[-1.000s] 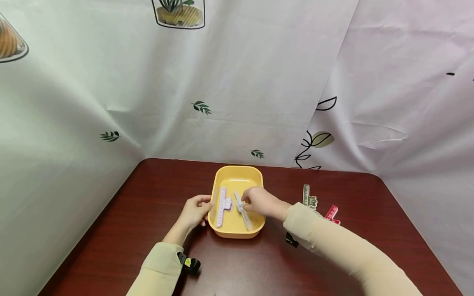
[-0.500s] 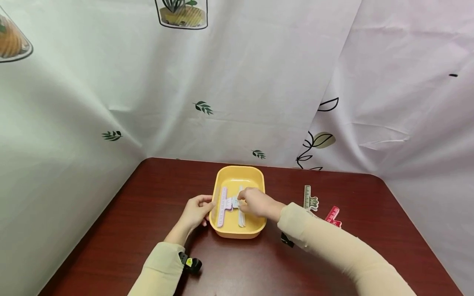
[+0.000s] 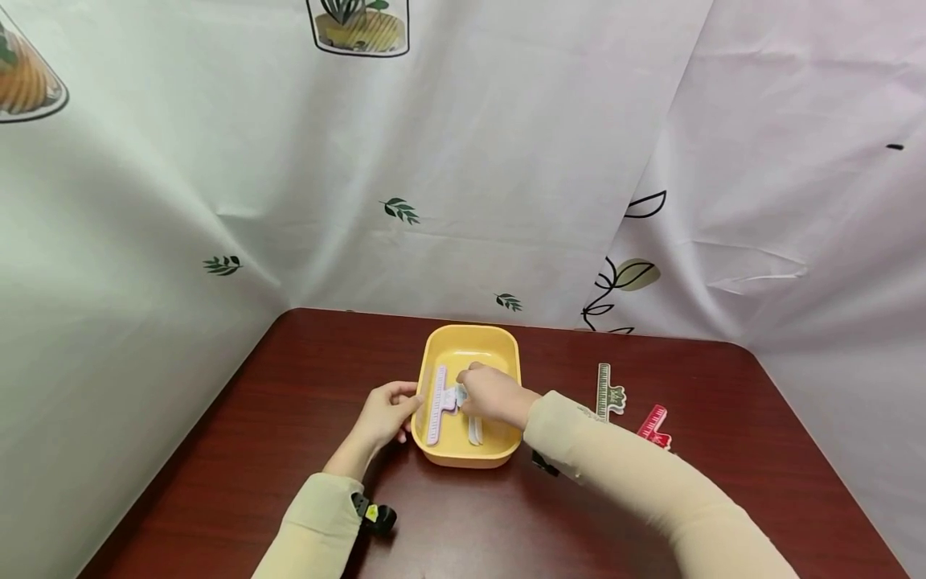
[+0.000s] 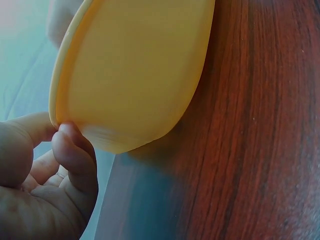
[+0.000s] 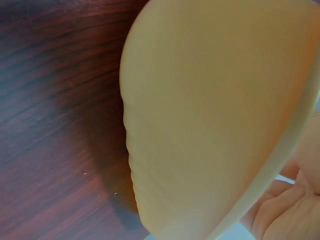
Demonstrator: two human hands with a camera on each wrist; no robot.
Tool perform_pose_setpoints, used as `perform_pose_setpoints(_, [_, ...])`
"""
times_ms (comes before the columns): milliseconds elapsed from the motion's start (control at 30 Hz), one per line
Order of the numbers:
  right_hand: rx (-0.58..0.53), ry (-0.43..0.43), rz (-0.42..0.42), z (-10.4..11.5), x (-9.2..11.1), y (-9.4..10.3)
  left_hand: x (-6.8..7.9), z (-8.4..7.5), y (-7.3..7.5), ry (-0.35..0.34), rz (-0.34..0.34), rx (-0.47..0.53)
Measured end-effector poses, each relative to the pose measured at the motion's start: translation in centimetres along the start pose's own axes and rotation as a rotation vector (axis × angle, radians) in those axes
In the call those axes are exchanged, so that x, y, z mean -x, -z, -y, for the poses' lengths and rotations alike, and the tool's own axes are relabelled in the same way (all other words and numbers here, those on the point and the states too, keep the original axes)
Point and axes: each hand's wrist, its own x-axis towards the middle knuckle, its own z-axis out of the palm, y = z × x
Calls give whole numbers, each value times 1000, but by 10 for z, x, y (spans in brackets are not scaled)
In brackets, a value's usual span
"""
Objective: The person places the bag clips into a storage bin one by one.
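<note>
A yellow plastic tray (image 3: 466,461) stands on the table. My left hand (image 3: 383,412) pinches its left rim; in the left wrist view the thumb and finger of that hand (image 4: 75,155) meet at the tray's edge (image 4: 135,75). Inside lies a lilac ruler clip (image 3: 436,406), lengthwise along the left side. Beside it my right hand (image 3: 495,394) reaches down into the tray and grips a whitish ruler clip (image 3: 475,431), whose middle the fingers cover. The handle ends of the two clips come close together. The right wrist view shows mostly the tray's outer wall (image 5: 210,110), with curled fingers (image 5: 285,210) beyond the rim.
A green ruler clip (image 3: 604,390) and a red ruler clip (image 3: 654,424) lie on the dark wooden table (image 3: 325,346) right of the tray, the red one partly behind the right sleeve. A patterned white cloth (image 3: 463,177) hangs behind the table.
The whitish clip in my right hand has turned from slanted to nearly parallel with the lilac clip, and its handle now points left. The right hand moved slightly left; the left hand keeps its hold.
</note>
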Motion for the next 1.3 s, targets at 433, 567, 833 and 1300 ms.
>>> perform_pose_setpoints(433, [-102,-105,-4,-3,-7,-1,0,1,-1,8,-6,-1])
perform_pose_setpoints(567, [-154,-129,-51,-7,-8,-1,0,1,-1,5,-4,0])
perform_pose_setpoints(833, [-278,-171,-80,-5,-7,1,0,0,-1,8,-4,-2])
perform_pose_setpoints(1300, [-465,-307,1,-2,-12,-3,0,-1,-2,7,-4,2])
